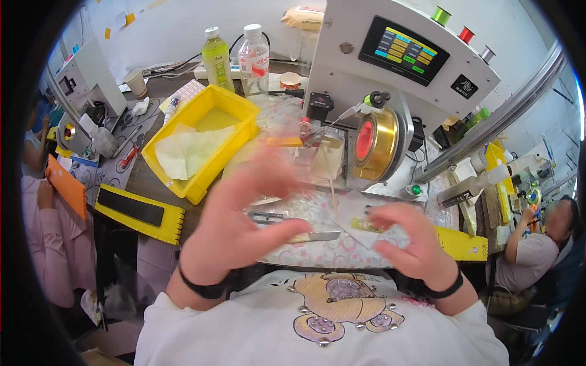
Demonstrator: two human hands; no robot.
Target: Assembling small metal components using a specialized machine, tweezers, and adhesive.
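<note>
My left hand [235, 213] hovers over the work surface with its thumb stretched apart from its fingers. Motion smears those fingertips, and I see nothing held. Beneath the thumb lies a grey utility knife [326, 236]. My right hand [412, 241] is lower right, thumb and index finger apart, beside a small yellow-green item [364, 225] whose kind is unclear. A thin pale strand runs down toward the right thumb; whether it touches is unclear. Ahead stands a white winding machine [342, 73] with a gold spool [390, 146] and an orange-yellow piece [284, 141] at its front.
A yellow tray [249, 113] holding white paper stands left. Behind it are a green drink bottle [217, 61] and a clear bottle [254, 67]. A metal post [488, 116] slants at right, near a spray bottle [470, 186]. People sit at both sides.
</note>
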